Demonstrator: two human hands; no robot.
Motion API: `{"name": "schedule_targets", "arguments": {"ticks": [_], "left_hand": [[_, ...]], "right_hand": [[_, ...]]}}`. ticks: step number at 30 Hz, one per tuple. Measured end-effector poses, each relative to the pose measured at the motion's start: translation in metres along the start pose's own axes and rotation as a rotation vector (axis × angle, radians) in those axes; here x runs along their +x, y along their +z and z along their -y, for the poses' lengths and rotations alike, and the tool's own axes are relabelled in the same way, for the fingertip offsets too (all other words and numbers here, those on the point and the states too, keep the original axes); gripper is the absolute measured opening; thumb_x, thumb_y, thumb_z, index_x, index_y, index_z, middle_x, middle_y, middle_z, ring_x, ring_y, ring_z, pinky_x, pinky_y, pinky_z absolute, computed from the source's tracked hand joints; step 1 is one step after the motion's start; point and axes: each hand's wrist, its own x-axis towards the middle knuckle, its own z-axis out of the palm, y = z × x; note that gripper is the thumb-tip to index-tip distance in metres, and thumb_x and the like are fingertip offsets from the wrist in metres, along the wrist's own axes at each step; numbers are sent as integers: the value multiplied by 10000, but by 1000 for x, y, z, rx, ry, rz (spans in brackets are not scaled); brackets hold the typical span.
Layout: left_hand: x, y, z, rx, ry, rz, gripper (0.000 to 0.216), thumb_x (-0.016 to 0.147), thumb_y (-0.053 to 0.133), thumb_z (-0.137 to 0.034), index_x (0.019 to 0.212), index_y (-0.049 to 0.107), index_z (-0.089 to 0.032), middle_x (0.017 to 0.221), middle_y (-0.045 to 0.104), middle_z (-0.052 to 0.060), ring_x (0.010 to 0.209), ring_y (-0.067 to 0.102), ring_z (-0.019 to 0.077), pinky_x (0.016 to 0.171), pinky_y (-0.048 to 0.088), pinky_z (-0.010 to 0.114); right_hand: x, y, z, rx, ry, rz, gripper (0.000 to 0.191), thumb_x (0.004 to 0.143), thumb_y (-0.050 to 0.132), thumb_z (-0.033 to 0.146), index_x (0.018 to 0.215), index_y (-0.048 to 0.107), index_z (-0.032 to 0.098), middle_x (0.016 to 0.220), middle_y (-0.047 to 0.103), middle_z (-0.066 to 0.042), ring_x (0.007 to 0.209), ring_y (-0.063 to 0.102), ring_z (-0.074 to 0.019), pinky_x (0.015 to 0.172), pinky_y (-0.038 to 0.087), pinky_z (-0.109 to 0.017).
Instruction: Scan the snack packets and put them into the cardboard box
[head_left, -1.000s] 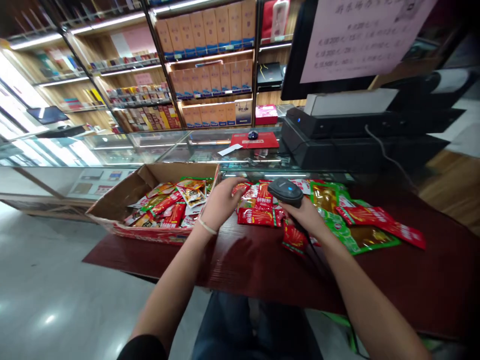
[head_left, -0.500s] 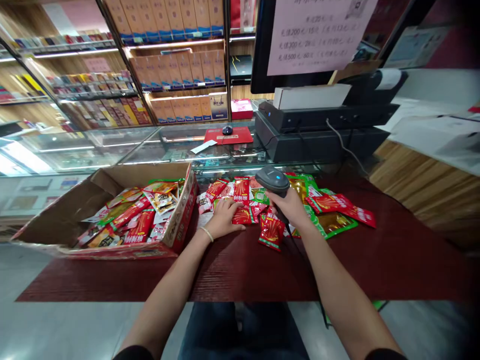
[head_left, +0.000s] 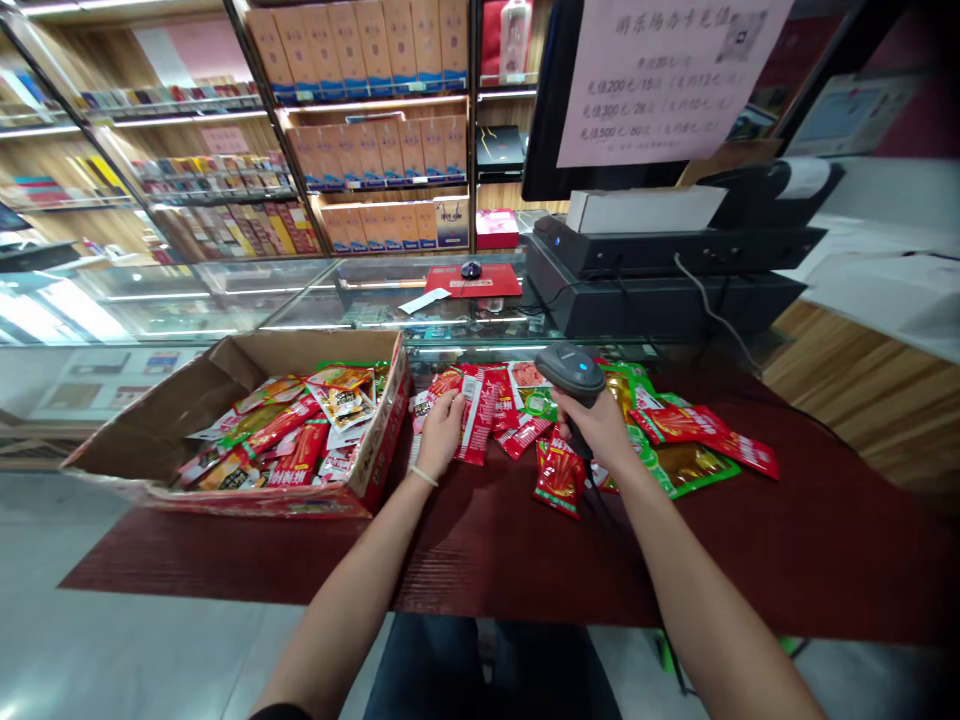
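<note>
I am watching the dark red wooden bench (head_left: pixel 750 540) carrying an open brown cardboard box (head_left: pixel 150 440) beside a loose pile of red and green foil packets (head_left: pixel 675 440). My right hand (head_left: pixel 600 430) is gripping a black handheld barcode scanner (head_left: pixel 570 372) over the pile, and my left hand (head_left: pixel 442 430) is pinching a long red snack packet (head_left: pixel 474 425) at the pile's left edge.

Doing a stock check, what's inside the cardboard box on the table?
Loose snack packets, mostly red, some green and white, piled in the cardboard box. Anything beneath the pile is covered.

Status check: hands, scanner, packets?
Left hand gripping red packet. Right hand gripping scanner, over loose packets. Cardboard box close by left hand.
</note>
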Motion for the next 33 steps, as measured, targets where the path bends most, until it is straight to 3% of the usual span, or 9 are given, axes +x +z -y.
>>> {"name": "schedule_targets", "arguments": {"ticks": [4, 7, 9, 12, 15, 17, 19, 27, 33], "left_hand": [[3, 8, 4, -514, -276, -7, 383, 860, 585, -512, 992, 615, -153, 876, 711, 49, 819, 669, 183, 797, 532, 328], [3, 5, 5, -648, -323, 80, 605, 693, 798, -364, 1189, 495, -197, 956, 718, 47, 811, 688, 171, 825, 542, 352], [4, 2, 7, -621, -326, 87, 697, 625, 838, -266, 1203, 453, -209, 966, 721, 48, 792, 697, 174, 815, 550, 366], [6, -1, 13, -500, -259, 43, 498, 667, 790, -258, 1082, 527, -174, 972, 728, 73, 821, 705, 194, 805, 552, 361], [9, -4, 18, -363, -146, 3, 320, 714, 741, -276, 976, 605, -152, 978, 732, 84, 873, 700, 210, 809, 542, 337], [11, -6, 20, -296, -82, -24, 275, 734, 720, -280, 962, 640, -149, 974, 734, 80, 887, 694, 210, 811, 534, 324], [12, -7, 19, -269, -49, -38, 260, 745, 704, -275, 967, 659, -146, 966, 734, 78, 880, 688, 206, 809, 525, 316], [15, -13, 14, -55, 61, -73, 98, 729, 658, -216, 786, 677, -138, 793, 703, 24, 781, 630, 173, 768, 477, 272], [10, -8, 11, -139, 16, -93, 230, 763, 682, -266, 969, 678, -165, 960, 729, 66, 899, 668, 214, 851, 497, 323]], "right_hand": [[-1, 2, -1, -102, -16, 17, 385, 762, 720, 503, 562, 564, 214, 426, 544, -3, 368, 509, -146, 384, 395, -269], [-2, 4, -2, -142, -76, 22, 371, 784, 700, 507, 593, 559, 223, 437, 546, 4, 380, 511, -148, 414, 414, -279], [-3, 6, -2, -157, -90, 46, 332, 795, 690, 505, 655, 572, 228, 439, 539, 16, 380, 508, -153, 425, 425, -288], [-5, 10, -1, -223, -111, 91, 313, 788, 700, 488, 934, 629, 220, 547, 624, 10, 416, 550, -175, 453, 464, -310], [-6, 15, -2, -328, -222, 100, 535, 771, 726, 440, 1227, 548, 226, 921, 739, -62, 753, 699, -242, 686, 552, -360], [-7, 18, -4, -358, -280, 142, 595, 772, 731, 420, 1289, 507, 230, 1143, 703, -93, 1016, 675, -268, 858, 531, -386], [-7, 19, -6, -362, -294, 223, 612, 774, 732, 409, 1308, 496, 226, 1236, 667, -101, 1120, 636, -270, 933, 503, -397], [-9, 16, -3, -401, -272, 278, 466, 766, 710, 336, 1203, 641, 189, 1186, 704, -89, 1115, 644, -289, 968, 486, -429], [-14, 19, 10, -291, -267, 206, 412, 750, 737, 384, 1114, 675, 202, 1039, 746, -83, 1009, 685, -290, 868, 543, -417]]}}
